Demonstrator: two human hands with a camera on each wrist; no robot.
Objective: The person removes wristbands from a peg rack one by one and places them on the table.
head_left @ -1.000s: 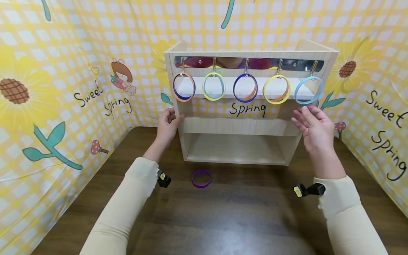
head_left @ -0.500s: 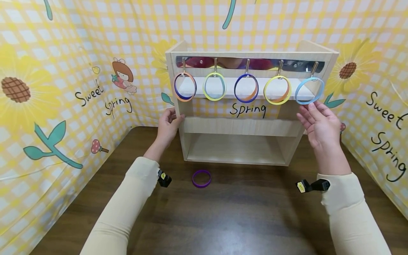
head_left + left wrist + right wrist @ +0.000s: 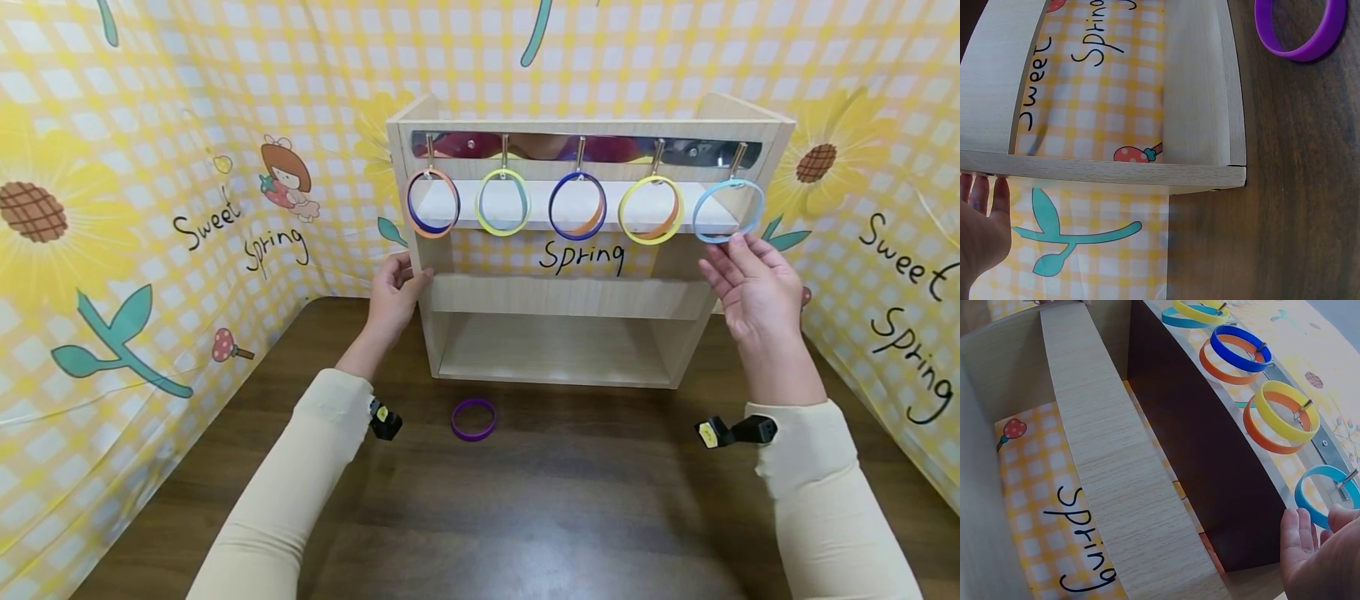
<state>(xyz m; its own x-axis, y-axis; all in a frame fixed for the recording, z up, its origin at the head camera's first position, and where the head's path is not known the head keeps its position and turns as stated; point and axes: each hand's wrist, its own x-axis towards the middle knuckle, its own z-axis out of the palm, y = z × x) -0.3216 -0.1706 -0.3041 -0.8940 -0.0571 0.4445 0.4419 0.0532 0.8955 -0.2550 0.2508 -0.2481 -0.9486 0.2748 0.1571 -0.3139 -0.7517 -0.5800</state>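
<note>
My right hand [image 3: 761,308] is at the rightmost hook, where its thumb and fingertips pinch the lower edge of a light blue silicone wristband [image 3: 698,218]. That band hangs from the hook at its top. With my left hand [image 3: 392,300] I grip the left side panel of a small wooden shelf unit [image 3: 562,298], thumb in front and fingers behind. On the other hooks hang an orange wristband [image 3: 1213,369] behind a blue wristband [image 3: 1225,355], and a yellow wristband [image 3: 1267,412] over another orange one. A purple wristband [image 3: 474,440] lies on the table.
Across the unit's top runs a shiny metal strip [image 3: 540,148] with several protruding hooks. The unit stands on a dark wooden table [image 3: 525,517]. A yellow checked cloth [image 3: 337,67] with flowers and lettering forms the walls behind and at both sides.
My right hand has moved up and slightly right, from just below the light blue wristband to its lower edge. The left hand keeps its place on the shelf unit.
</note>
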